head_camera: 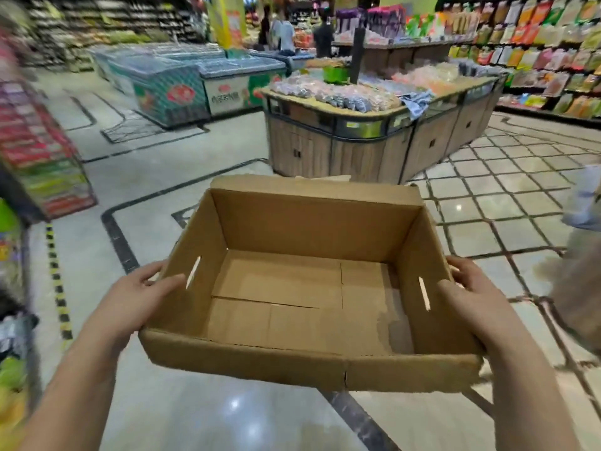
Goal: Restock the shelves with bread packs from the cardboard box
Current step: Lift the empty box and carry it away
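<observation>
To the far left of my left hand I see a blurred rack of packets, red and green, too smeared to read. My left hand grips the left wall of the cardboard box: the thumb lies over the rim on the inside, next to a slot cut in that wall, and the fingers curl round the outside. Well beyond this hand stand glass-topped chest freezers. The cardboard box hangs between my two hands, above the tiled floor, open side up, with the near wall a little lower than the far one. Inside it I see its bare bottom flaps. Beyond the box, past its far wall, is a wooden display island heaped with bagged goods. My right hand holds the right wall in the same way, thumb inside close to the second slot and fingers wrapped outside. Just right of that hand, at the frame's edge, part of a person in light clothing shows, blurred. Far beyond the right hand, wall shelves carry rows of coloured packets.
</observation>
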`<state>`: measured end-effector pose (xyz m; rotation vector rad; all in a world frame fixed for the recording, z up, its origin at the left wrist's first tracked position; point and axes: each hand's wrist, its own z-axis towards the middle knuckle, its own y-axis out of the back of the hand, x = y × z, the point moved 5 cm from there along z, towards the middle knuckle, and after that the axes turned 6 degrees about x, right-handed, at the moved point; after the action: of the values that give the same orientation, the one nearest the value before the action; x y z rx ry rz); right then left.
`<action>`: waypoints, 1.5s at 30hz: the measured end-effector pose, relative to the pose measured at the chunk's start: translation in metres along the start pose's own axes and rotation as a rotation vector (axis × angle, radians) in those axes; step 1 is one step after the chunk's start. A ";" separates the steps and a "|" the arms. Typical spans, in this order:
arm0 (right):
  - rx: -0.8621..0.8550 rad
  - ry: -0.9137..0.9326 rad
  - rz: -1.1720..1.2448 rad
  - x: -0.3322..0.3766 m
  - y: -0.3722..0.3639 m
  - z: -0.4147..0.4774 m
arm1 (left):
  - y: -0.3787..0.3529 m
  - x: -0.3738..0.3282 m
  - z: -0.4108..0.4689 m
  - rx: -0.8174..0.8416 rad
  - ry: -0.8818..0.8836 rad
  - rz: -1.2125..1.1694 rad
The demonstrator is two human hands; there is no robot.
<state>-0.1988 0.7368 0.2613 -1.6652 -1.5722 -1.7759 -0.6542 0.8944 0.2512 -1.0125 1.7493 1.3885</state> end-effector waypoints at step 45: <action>0.564 0.353 -0.143 0.675 -0.834 0.668 | 0.499 0.125 0.797 -0.662 0.331 -0.237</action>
<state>-0.6744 1.9078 0.2328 -0.9472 -1.8236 -1.3954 -1.1217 1.7190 0.2064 -1.8263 1.3259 1.7570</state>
